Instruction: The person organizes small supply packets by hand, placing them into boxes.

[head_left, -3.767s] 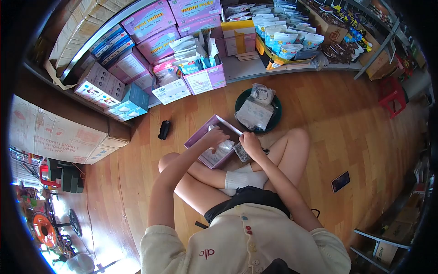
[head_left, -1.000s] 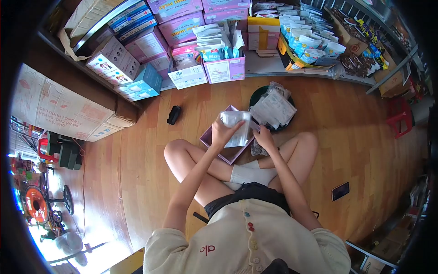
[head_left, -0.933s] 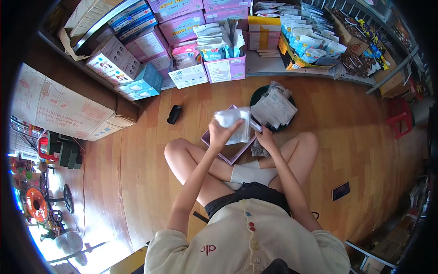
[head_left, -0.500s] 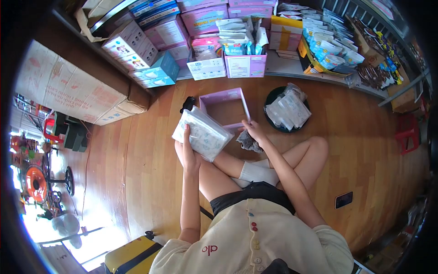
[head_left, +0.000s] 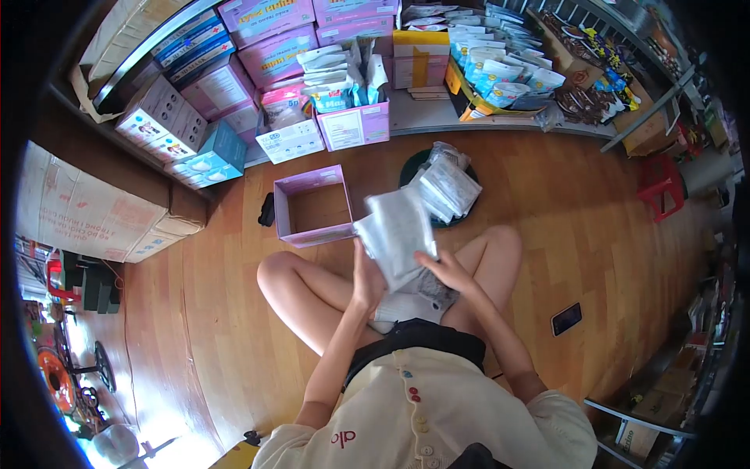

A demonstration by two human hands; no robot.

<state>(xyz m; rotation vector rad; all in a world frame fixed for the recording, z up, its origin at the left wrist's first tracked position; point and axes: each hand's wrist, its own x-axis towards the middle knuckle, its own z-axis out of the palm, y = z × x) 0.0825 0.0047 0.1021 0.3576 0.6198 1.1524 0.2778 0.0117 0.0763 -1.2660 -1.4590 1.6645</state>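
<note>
A stack of clear plastic packs with white contents [head_left: 397, 234] is held up over my crossed legs. My left hand [head_left: 367, 275] grips its lower left edge, fingers partly hidden behind it. My right hand [head_left: 444, 271] pinches its right edge with the thumb on top. Below the right hand, a grey fuzzy bundle [head_left: 437, 291] lies by my white sock [head_left: 394, 307]. An open purple box [head_left: 314, 241] sits on the floor ahead of my left hand. Beyond the held stack, more clear packs [head_left: 447, 189] lie in a round dark green tub [head_left: 406, 173].
Along the front, a shelf [head_left: 422, 117] holds purple boxes [head_left: 277, 53] and blue-and-white pouches [head_left: 500, 74]. A black object [head_left: 267, 209] lies left of the open box. On the floor to my right are a phone [head_left: 566, 319] and a red stool [head_left: 661, 186]. A large carton [head_left: 94, 207] stands left.
The packs have moved right, from near the purple box to in front of me. My right hand has left the box's edge and now grips the packs too. The camera view has shifted right.
</note>
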